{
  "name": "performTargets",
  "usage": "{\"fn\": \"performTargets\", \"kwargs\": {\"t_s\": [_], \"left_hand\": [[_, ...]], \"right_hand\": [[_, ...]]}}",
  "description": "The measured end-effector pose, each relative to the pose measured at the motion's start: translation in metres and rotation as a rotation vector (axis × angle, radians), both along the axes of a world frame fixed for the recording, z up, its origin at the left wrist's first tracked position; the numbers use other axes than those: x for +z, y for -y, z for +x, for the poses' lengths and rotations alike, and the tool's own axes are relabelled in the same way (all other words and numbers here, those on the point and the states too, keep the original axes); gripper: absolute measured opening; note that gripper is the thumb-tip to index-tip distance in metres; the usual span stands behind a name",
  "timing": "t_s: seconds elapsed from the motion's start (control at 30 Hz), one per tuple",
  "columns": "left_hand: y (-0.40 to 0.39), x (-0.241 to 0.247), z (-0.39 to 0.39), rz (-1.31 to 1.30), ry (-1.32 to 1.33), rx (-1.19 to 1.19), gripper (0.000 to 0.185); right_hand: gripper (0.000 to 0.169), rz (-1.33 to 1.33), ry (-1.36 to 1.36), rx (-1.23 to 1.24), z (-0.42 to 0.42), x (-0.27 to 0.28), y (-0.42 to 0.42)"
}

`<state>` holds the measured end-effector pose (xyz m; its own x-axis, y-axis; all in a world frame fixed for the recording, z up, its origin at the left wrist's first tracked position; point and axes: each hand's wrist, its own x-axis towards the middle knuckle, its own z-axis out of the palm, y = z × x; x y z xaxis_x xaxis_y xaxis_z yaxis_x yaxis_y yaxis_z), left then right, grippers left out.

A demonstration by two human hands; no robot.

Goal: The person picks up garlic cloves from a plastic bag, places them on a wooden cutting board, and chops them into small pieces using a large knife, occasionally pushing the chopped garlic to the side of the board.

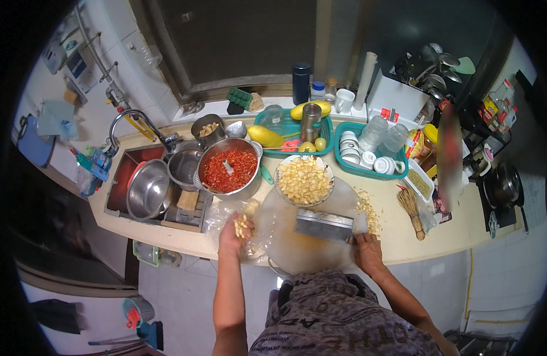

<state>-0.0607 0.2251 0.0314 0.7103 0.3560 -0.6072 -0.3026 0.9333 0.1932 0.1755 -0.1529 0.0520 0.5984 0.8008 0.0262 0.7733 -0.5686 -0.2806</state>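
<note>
Several pale peeled garlic cloves [243, 226] lie in my left hand [236, 231], over a clear plastic bag [261, 231] at the counter's front edge. My right hand [368, 252] grips the handle end of a cleaver [324, 224], whose broad blade rests flat on a round, translucent cutting board [300, 253]. Behind the blade stands a bowl heaped with peeled garlic cloves [304, 180]. To its left is a metal pot [251, 186] of chopped red chili. Small garlic bits [366, 211] are scattered at the board's right side.
A sink [117, 189] with metal bowls [149, 189] lies left. Two teal baskets [329, 133] [371, 171] hold squash, jars and cups at the back. A straw brush [411, 213] lies right, near a white tray [419, 181]. A black pan [502, 187] stands far right.
</note>
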Motion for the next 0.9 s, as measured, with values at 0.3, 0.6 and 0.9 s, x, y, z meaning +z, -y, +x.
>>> {"fn": "performTargets", "kwargs": {"t_s": [0.3,0.6,0.9], "left_hand": [[0.084,0.009,0.023,-0.22,0.056,0.157,0.018],[0.106,0.022,0.039,-0.128,-0.013,0.134,0.016],[0.126,0.014,0.05,-0.07,-0.017,0.049,0.014]], "right_hand": [[0.02,-0.05,0.129,-0.004,0.01,-0.032,-0.011],[0.029,-0.012,0.09,0.026,0.02,-0.048,-0.008],[0.028,-0.054,0.077,0.023,0.023,-0.044,-0.006]]}}
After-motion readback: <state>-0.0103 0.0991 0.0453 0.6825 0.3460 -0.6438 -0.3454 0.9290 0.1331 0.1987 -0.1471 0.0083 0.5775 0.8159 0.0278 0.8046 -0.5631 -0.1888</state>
